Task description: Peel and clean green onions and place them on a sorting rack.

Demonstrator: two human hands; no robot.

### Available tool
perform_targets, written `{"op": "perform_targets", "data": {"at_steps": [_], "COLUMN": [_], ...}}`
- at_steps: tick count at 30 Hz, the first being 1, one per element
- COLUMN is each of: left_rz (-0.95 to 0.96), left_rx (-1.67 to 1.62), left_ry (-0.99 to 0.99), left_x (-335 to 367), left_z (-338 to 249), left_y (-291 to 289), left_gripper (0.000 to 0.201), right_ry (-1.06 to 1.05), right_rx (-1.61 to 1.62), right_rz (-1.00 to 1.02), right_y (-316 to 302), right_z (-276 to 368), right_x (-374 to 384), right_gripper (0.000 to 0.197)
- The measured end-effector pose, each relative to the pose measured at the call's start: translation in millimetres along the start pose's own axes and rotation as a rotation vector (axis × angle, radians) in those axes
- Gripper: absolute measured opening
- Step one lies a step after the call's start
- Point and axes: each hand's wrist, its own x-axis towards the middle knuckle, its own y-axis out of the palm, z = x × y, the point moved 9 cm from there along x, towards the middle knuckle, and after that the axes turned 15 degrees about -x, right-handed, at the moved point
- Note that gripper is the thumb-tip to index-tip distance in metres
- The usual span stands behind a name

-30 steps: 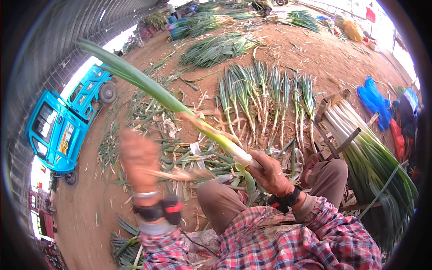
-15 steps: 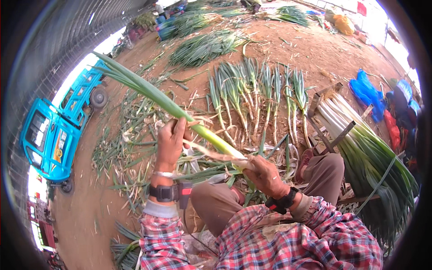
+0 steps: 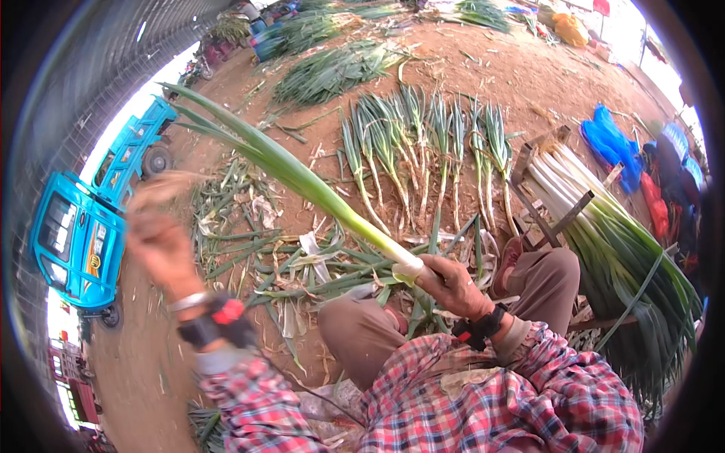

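- Held leek (image 3: 325,198): half a second ago a dry tan strip lay along its lower shaft; now that stretch shows smooth pale green and white
- Its place: on the near side of the row of leeks (image 3: 415,162), which serves as landmark, and reaching out past the row's left end
- Long axis: slanted; white root end low, just nearer than the row, green leaf tips high and well to the row's left; shaft nearly straight, tips fanning apart
- Right hand (image 3: 453,287): nearer than the row; fingers clamped around the white end, much as before
- Left hand (image 3: 158,241): earlier on the shaft, now off the leek and well left of the row; motion blur, cannot tell whether fingers are apart or together; a tan blurred strip (image 3: 162,192) beside it, grip on it unclear
- Loose leaves (image 3: 332,283): scattered left of the row and on its near side
- Metal rack (image 3: 572,221): right of the row, bearing a leek bundle (image 3: 627,257), white ends toward the row
- Leek pile (image 3: 336,72): beyond the row, leftward
- Blue bag (image 3: 608,143): right of the row, past the rack
- Blue truck (image 3: 108,234): far left of the row
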Motion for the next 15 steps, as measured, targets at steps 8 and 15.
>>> {"op": "perform_targets", "data": {"at_steps": [8,15], "left_rz": [-0.566,-0.341], "left_rx": [0.707,0.277], "left_ry": [-0.37,-0.388], "left_x": [-96.1,-84.7], "left_z": [99.9,251.4], "left_y": [-108.6,-40.0], "left_gripper": [0.081,0.028], "right_ry": [0.306,-0.122], "right_rx": [0.625,-0.133], "right_rz": [0.351,-0.102], "right_y": [33.9,4.8], "right_z": [9.2,67.9], "right_x": [7.1,38.5], "right_gripper": [0.04,0.059]}}
